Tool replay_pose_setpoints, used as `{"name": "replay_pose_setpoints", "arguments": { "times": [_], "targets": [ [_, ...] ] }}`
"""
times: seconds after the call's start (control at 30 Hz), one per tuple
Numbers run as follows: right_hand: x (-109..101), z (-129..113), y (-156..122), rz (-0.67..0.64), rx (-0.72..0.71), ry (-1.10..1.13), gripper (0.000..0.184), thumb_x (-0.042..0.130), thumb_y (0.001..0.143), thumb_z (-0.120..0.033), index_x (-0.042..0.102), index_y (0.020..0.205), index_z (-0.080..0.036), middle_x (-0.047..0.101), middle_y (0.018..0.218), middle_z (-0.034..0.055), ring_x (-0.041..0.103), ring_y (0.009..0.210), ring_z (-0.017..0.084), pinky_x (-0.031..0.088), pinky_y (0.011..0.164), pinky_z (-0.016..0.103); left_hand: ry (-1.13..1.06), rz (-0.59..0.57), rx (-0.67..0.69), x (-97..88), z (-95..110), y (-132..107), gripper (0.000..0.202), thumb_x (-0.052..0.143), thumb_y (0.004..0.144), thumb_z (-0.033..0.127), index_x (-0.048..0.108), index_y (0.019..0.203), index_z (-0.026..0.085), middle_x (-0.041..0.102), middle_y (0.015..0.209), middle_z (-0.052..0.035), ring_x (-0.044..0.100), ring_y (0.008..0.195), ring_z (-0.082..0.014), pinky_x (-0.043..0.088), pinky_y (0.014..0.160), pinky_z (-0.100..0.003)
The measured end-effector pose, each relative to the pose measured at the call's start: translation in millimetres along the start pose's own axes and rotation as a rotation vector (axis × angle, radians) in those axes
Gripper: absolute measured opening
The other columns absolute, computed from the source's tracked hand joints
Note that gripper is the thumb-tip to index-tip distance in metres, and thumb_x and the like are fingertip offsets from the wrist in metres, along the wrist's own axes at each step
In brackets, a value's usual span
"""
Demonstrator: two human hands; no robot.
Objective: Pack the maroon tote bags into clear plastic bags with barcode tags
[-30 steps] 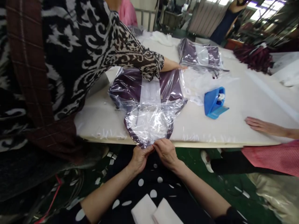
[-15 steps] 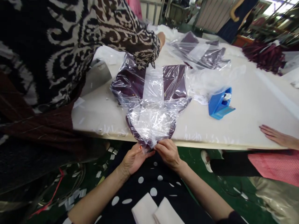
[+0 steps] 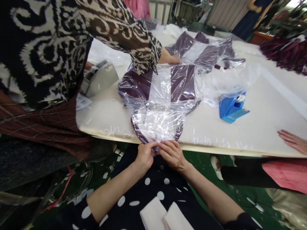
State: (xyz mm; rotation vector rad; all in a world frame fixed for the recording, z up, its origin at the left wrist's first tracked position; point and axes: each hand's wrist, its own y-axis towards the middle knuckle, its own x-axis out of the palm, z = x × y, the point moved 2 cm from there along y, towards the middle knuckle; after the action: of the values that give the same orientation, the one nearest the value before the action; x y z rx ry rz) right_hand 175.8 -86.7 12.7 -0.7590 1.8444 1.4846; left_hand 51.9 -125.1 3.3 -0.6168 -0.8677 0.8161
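A purple garment in a clear plastic bag (image 3: 158, 95) lies across the white table (image 3: 240, 127), its near end hanging over the front edge. My left hand (image 3: 144, 156) and my right hand (image 3: 172, 154) are side by side at that edge, both closed in a pinch on the bag's crumpled near end. A person in a patterned black-and-white top leans in from the left, one hand (image 3: 173, 59) resting at the bag's far end.
A blue tape dispenser (image 3: 232, 108) sits right of the bag, a grey one (image 3: 99, 78) at the left. More bagged purple garments (image 3: 206, 51) lie further back. Another person's hand (image 3: 291, 140) rests at the table's right edge. White folded pieces (image 3: 165, 217) lie on my lap.
My hands have moved closer together on the bag's end. The patterned-sleeved person's hand has come back down onto the far end of the bag. The view shifted slightly.
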Motion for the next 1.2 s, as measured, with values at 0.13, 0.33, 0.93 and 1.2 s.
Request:
{"name": "replay_pose_setpoints", "arguments": {
  "times": [0.13, 0.33, 0.93, 1.2],
  "targets": [
    [10.7, 6.3, 1.9, 0.009, 0.057, 0.085, 0.017, 0.043, 0.089, -0.012, 0.059, 0.094, -0.016, 0.067, 0.100, 0.0082, 0.056, 0.096, 0.019, 0.044, 0.079, 0.033, -0.037, 0.035, -0.021, 0.8, -3.3, 6.8, 0.019, 0.067, 0.039, 0.003, 0.054, 0.050, 0.011, 0.054, 0.048, 0.0028, 0.051, 0.049, -0.0107, 0.041, 0.045, -0.022],
    [17.7, 7.1, 5.8, 0.039, 0.288, 0.161, 0.013, 0.044, 0.090, -0.014, 0.057, 0.090, -0.017, 0.064, 0.082, 0.0059, 0.055, 0.079, 0.016, 0.043, 0.070, 0.031, -0.110, -0.084, -0.050, -4.0, -1.2, 3.7, 0.017, 0.070, 0.045, 0.009, 0.060, 0.058, 0.011, 0.060, 0.061, 0.0007, 0.053, 0.057, -0.0111, 0.048, 0.055, -0.026],
    [22.8, 11.5, 15.6, -0.046, 0.861, 0.325, 0.010, 0.048, 0.084, -0.021, 0.051, 0.093, -0.019, 0.061, 0.076, 0.0022, 0.057, 0.070, 0.015, 0.043, 0.068, 0.027, -0.071, -0.155, 0.127, -10.0, -15.6, 10.6, 0.033, 0.085, 0.043, 0.015, 0.068, 0.071, 0.008, 0.070, 0.070, -0.0052, 0.064, 0.063, -0.0163, 0.053, 0.063, -0.028],
    [15.9, 25.8, 38.1, -0.408, 1.060, 0.335, 0.015, 0.052, 0.077, -0.016, 0.052, 0.091, -0.020, 0.066, 0.078, 0.0014, 0.060, 0.074, 0.018, 0.040, 0.070, 0.027, -0.069, -0.132, 0.107, -12.8, -17.8, 18.2, 0.033, 0.084, 0.044, 0.017, 0.068, 0.071, 0.008, 0.070, 0.068, -0.0065, 0.064, 0.059, -0.0180, 0.054, 0.056, -0.029]
  ]
}}
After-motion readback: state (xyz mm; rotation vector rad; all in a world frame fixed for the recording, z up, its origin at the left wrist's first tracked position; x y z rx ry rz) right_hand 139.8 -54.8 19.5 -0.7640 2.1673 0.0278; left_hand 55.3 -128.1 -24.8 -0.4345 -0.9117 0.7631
